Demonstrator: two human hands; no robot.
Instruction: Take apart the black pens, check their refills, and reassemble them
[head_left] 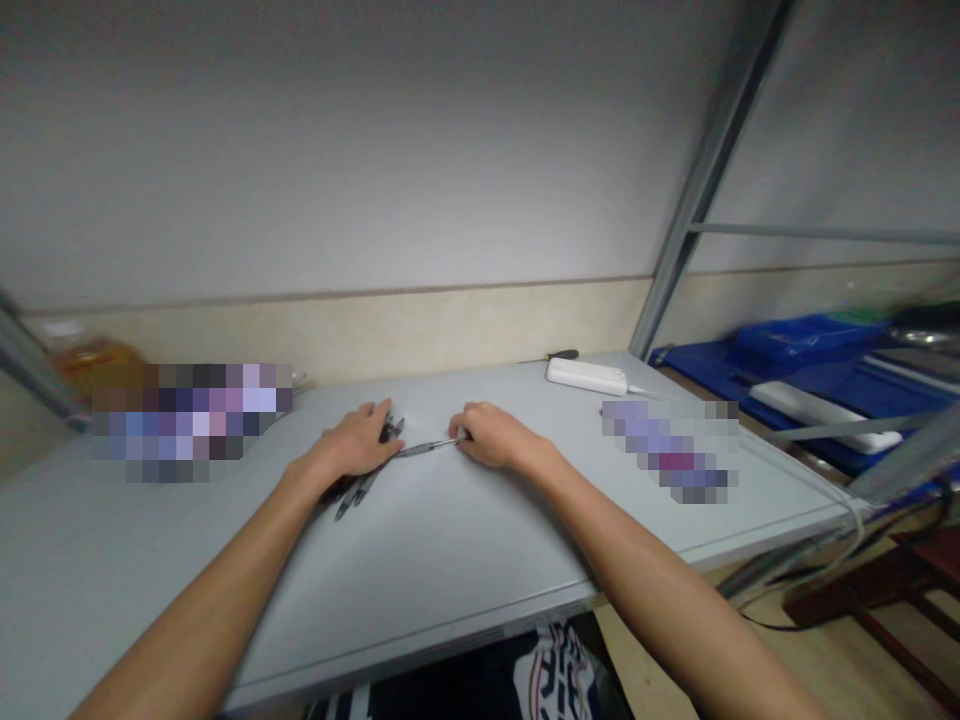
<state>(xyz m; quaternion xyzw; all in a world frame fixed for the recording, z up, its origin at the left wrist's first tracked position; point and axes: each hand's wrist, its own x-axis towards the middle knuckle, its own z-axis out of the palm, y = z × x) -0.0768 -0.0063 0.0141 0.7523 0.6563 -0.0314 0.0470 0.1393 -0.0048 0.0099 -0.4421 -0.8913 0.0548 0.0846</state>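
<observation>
Under my left hand (358,440), several dark, slim pens (351,497) lie bunched on the grey tabletop, their ends sticking out below the palm and beyond the fingertips. The fingers curl over the bunch and hide most of it. One more pen (424,449), grey and partly clear, lies crosswise between my two hands. Its left end meets my left thumb. My right hand (491,435) is closed, pinching the right end of this pen between thumb and fingers, low over the table.
A white power strip (586,377) lies at the back right, with a yellow-and-black screwdriver (561,355) behind it. Blurred-out items sit left and right on the table (450,560). A metal post (697,200) rises at the right, with blue bins (810,345) beyond it.
</observation>
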